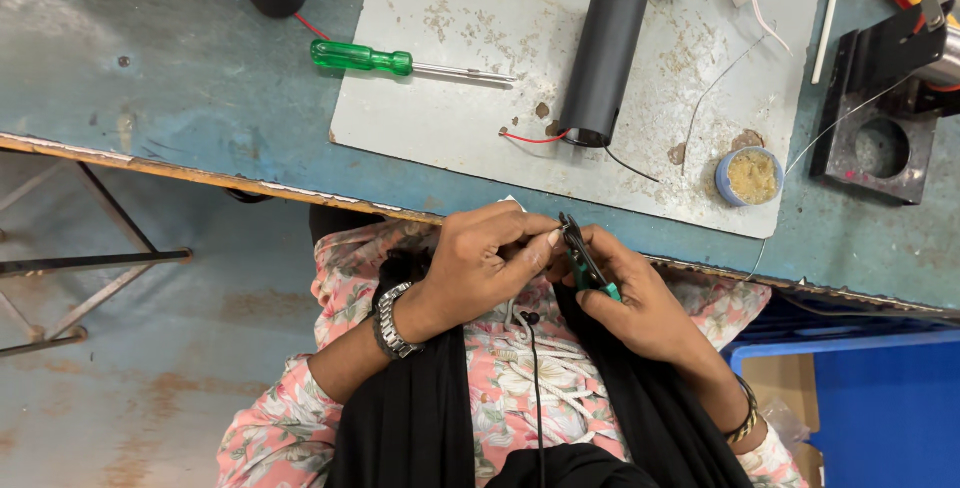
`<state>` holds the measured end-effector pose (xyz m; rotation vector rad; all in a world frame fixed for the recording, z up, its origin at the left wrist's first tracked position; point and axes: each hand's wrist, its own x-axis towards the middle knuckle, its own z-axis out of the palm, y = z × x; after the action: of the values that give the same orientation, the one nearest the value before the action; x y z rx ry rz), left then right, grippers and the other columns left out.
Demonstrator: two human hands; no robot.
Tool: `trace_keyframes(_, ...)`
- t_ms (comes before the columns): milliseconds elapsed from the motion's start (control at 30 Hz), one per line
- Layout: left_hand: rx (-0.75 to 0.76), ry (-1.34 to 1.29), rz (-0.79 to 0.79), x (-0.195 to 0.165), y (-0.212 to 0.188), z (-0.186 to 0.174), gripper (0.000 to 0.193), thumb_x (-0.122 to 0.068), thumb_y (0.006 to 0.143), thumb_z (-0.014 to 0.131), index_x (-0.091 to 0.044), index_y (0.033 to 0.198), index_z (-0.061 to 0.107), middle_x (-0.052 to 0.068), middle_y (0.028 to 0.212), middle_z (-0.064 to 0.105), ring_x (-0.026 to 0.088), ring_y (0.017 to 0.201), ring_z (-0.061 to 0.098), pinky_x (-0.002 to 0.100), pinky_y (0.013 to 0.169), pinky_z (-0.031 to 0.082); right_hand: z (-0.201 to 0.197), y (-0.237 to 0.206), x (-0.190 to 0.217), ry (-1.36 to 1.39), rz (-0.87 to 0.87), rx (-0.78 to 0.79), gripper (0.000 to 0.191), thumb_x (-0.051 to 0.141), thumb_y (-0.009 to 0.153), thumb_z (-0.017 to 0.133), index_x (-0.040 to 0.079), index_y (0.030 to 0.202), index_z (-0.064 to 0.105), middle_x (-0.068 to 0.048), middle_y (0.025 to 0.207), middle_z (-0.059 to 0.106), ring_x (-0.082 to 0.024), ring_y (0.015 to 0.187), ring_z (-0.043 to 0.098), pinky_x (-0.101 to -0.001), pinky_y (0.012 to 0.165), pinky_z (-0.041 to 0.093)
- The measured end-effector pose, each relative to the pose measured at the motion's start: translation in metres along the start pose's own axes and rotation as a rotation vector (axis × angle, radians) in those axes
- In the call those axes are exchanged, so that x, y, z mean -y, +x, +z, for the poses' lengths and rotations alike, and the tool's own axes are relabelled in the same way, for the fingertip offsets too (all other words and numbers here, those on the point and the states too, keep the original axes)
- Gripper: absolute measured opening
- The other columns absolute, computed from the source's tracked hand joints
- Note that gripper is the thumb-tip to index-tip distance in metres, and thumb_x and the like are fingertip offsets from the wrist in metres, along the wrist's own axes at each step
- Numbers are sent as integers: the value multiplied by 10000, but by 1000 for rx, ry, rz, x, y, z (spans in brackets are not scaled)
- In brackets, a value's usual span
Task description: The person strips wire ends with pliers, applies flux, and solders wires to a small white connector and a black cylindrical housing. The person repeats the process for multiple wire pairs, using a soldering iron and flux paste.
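Your right hand (640, 303): closed around small green-handled black cutting pliers (585, 260). Your left hand (490, 258): fingers pinched at the plier jaws; what they pinch is hidden. Beyond both hands: black cylindrical tube (603, 60) with red and black wires; green-handled screwdriver (385, 60) beyond your left hand.

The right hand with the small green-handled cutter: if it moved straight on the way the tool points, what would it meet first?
Most likely the left hand: the cutter in the right hand points up-left at the left fingertips, which seem to touch it.
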<state>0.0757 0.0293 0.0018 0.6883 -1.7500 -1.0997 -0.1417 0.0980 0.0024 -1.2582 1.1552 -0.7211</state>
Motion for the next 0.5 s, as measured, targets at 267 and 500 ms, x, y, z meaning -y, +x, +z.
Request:
trace_keyframes(267, 14, 15, -16, 1, 1, 1, 121, -63, 945, 722, 8, 1041, 743, 67, 738, 615, 123, 591, 561, 283, 541, 432, 1, 1, 3, -38, 24, -9, 464, -54, 790, 524, 17, 1244, 583, -68, 1075, 694, -147, 1016, 653, -322, 961, 517)
trace_keyframes(500, 54, 41, -39, -1, 3, 0, 127, -91, 952, 716, -2, 1036, 746, 68, 729, 615, 125, 586, 563, 288, 538, 430, -4, -1, 5, 0, 31, 7, 495, -55, 787, 532, 12, 1275, 576, -80, 1092, 677, -155, 1026, 643, -329, 963, 521)
